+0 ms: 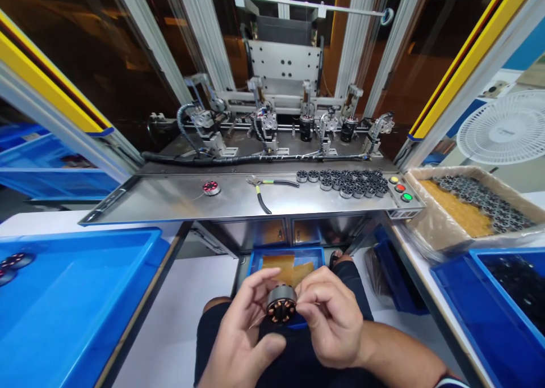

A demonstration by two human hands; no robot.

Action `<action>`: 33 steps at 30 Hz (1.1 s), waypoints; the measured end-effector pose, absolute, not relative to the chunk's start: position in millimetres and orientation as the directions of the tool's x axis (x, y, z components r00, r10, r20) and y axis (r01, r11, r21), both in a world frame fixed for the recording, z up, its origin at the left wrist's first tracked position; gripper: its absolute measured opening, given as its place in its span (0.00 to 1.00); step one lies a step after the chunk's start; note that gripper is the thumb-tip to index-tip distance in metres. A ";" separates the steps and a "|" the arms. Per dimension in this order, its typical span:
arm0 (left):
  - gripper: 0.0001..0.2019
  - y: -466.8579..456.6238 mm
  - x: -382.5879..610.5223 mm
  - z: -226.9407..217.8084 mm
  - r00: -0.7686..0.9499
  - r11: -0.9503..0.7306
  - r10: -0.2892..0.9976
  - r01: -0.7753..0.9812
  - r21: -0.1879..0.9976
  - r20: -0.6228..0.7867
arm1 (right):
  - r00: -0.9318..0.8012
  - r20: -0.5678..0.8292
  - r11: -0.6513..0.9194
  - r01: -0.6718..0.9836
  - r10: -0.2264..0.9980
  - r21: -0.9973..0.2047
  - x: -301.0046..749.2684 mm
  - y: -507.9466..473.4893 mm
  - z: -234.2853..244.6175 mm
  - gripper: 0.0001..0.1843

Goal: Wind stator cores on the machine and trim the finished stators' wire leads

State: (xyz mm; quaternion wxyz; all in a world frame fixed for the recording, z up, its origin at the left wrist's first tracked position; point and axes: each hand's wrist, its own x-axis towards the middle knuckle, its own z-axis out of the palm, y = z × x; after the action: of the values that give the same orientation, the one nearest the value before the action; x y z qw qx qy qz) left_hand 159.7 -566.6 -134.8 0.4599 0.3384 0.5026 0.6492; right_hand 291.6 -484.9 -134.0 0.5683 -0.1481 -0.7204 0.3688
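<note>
Over my lap, a motor stator (281, 304) with a grey metal rim and copper windings is tilted so that its wound face looks toward me. My left hand (247, 331) curls around its left side, fingers behind and thumb lower down in front. A thin wire (257, 321) sticks out at the stator's lower left. At the right edge, my right hand (330, 317) is closed in a pinch, thumb against forefinger, on what looks like a thin wire end. The fingertips hide most of it.
On the steel ledge (187, 203) lie a red-wound stator (210, 188), cutting pliers (266, 189) and several dark stators (353, 182). Behind stands a winding machine (285, 121). Coloured buttons (400, 188), a lined carton (468, 206) and blue bins (76, 308) flank me.
</note>
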 end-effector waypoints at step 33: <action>0.11 -561.2 151.4 -149.1 0.052 0.010 0.998 -0.494 0.869 0.018 | -0.472 0.776 0.874 -0.021 0.419 -0.485 314.8 -470.2 -106.1 0.08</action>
State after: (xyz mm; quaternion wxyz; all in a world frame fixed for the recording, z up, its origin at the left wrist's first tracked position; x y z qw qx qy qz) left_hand 151.4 -561.2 -149.1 0.6236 0.3703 0.3406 0.5984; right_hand 314.8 -470.2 -106.1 0.4998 -0.1199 -0.8291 0.2200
